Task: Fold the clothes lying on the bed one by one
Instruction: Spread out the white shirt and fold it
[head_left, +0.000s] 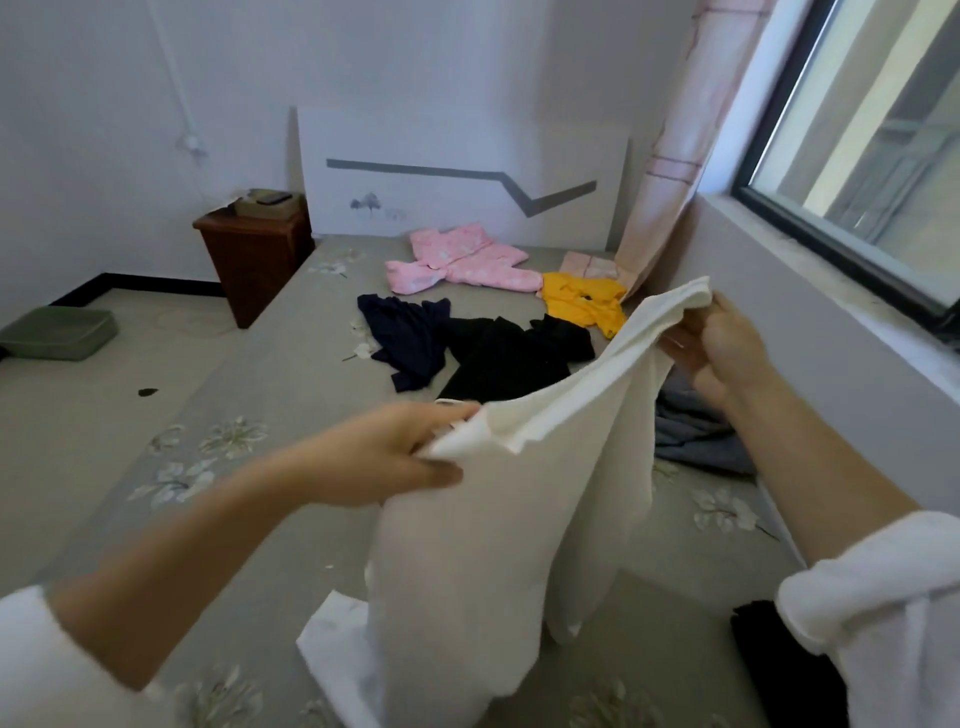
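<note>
White garment (493, 519) hangs limp above the bed (260, 415), lower end cut by the frame, partly hiding a grey garment (696, 436). Left hand (395, 452) and right hand (722, 343) each pinch its thin, soft top edge.

The single head-worn wide-angle view looks forward and down along the bed (311, 415) toward the headboard (457, 171).

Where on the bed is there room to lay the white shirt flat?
The left strip of the bed, between its edge and the navy top, is bare; the white shirt could go there. Toward the window it is crowded: black clothes, yellow top, grey cloth.
</note>
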